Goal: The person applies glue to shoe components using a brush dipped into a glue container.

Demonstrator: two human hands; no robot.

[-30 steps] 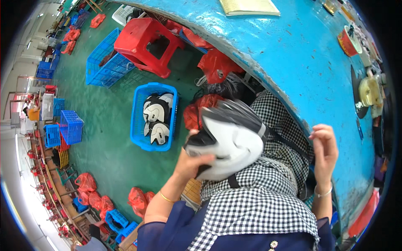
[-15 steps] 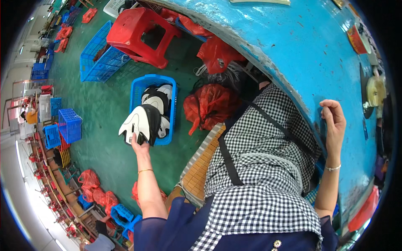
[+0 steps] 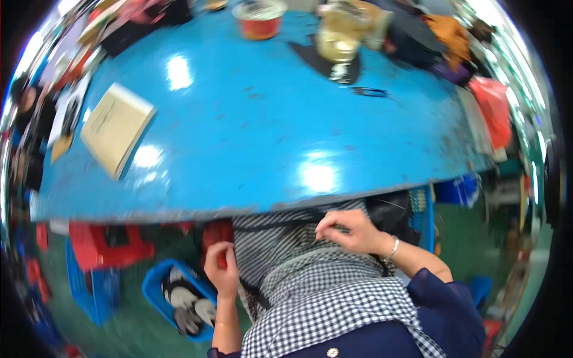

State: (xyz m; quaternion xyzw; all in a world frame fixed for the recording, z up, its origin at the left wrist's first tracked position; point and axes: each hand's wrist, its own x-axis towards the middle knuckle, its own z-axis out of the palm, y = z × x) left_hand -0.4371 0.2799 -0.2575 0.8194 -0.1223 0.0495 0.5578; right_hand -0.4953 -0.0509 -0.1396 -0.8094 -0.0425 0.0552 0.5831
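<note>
Your left hand [image 3: 222,273] is hanging beside the checked apron [image 3: 334,298], its fingers loosely curled and gripping nothing visible, and it is nearer than your right hand [image 3: 357,234], which is hovering bare over your lap, fingers half-bent. The white-and-black pieces [image 3: 182,297] are lying below and left of those left fingers, in a blue basket [image 3: 152,285] whose long axis is slanting down rightward; their own pointing is too blurred to tell.

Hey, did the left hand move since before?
Yes. The left hand went right, from over the blue basket to outside it, beside the checked apron.
</note>
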